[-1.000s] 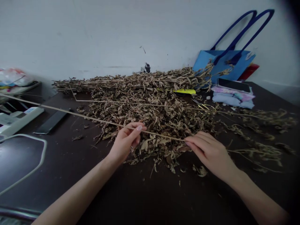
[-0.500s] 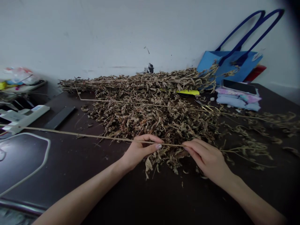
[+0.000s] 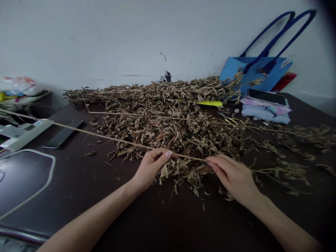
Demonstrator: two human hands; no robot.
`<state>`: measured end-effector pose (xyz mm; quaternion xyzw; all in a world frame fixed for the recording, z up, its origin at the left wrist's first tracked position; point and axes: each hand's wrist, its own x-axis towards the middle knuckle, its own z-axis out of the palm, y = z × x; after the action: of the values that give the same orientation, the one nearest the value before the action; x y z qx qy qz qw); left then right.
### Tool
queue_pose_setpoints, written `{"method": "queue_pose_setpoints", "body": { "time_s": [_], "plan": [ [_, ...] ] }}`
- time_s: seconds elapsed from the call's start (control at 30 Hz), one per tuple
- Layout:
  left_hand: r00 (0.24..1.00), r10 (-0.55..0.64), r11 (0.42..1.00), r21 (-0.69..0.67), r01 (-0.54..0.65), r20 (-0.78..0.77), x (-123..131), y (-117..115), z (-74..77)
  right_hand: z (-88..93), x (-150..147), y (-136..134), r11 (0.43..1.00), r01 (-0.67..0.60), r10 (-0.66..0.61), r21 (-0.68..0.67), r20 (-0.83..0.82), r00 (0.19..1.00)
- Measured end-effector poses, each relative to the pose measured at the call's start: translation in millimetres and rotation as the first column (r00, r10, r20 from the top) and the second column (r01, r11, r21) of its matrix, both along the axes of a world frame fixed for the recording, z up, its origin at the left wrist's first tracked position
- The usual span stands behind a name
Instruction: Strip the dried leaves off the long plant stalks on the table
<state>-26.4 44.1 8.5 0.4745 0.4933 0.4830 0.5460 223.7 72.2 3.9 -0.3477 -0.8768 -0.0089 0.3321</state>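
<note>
A long, thin dried plant stem (image 3: 105, 137) slants across the table from the far left to the middle. My left hand (image 3: 151, 166) pinches it between thumb and fingers, just in front of a heap of dried leaves (image 3: 157, 129). To the right, my right hand (image 3: 232, 175) is closed on the same stem at the fingertips. Beyond that hand a leafy dried sprig (image 3: 283, 171) spreads out; whether it belongs to the held stem I cannot tell. Some curled leaves (image 3: 194, 175) lie below the stem between both hands.
Behind the heap lies a bundle of dried stalks (image 3: 147, 92). Scissors (image 3: 231, 120) and a yellow-handled object (image 3: 211, 103) lie near it. A blue bag (image 3: 236, 70), a phone (image 3: 266, 97) on folded cloth (image 3: 265, 113), a power strip (image 3: 26, 134), a dark slab (image 3: 63, 134) and a white cable (image 3: 51, 171) surround the work.
My left hand has shifted slightly left along the stem. The stem's far left end has risen, so it slants more steeply. My right hand has hardly moved.
</note>
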Motion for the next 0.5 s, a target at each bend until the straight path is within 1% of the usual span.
{"method": "queue_pose_setpoints", "body": {
  "time_s": [0.1, 0.17, 0.3, 0.5],
  "plan": [
    [1.000, 0.012, 1.000, -0.014, -0.012, 0.029, -1.4, 0.2, 0.7, 0.2, -0.2, 1.0, 1.000, 0.009, -0.009, 0.026, -0.005, 1.000],
    [0.999, 0.041, 0.999, 0.003, -0.041, 0.019, -1.9, 1.0, 2.2, -0.3, -0.4, 1.2, 0.999, 0.016, -0.016, 0.037, -0.004, 1.000],
    [0.996, 0.089, 0.996, 0.023, -0.089, 0.002, -2.5, 3.2, 4.9, -2.0, -0.4, 1.5, 1.000, 0.017, -0.017, 0.018, 0.007, 1.000],
    [0.990, 0.103, 0.991, 0.089, -0.095, -0.094, -4.9, 4.2, 7.9, -2.9, 1.0, 2.2, 1.000, 0.020, -0.020, -0.003, -0.008, 1.000]
  ]
}}
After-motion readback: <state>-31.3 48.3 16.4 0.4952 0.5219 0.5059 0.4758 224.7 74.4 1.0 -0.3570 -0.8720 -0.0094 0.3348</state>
